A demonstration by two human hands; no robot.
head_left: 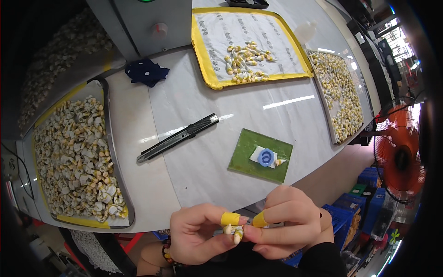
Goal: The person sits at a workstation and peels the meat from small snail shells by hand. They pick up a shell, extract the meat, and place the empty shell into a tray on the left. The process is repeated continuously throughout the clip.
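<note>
Near the table's front edge, my left hand pinches a small white-and-yellow molded piece between thumb and forefinger. My right hand is closed right beside it, its fingertips meeting the piece; what else it may grip is hidden by the fingers. Yellow tape wraps a finger on each hand. Just beyond the hands lies a green glass-like plate, bearing a round blue cap on a white patch, with another small piece beside it. A black box cutter rests farther left.
A tray heaped with small pieces stands at left. Farther back, a yellow-edged tray holds a loose cluster; another full tray sits at right. A dark blue cloth lies by a grey machine. An orange fan stands beyond the table.
</note>
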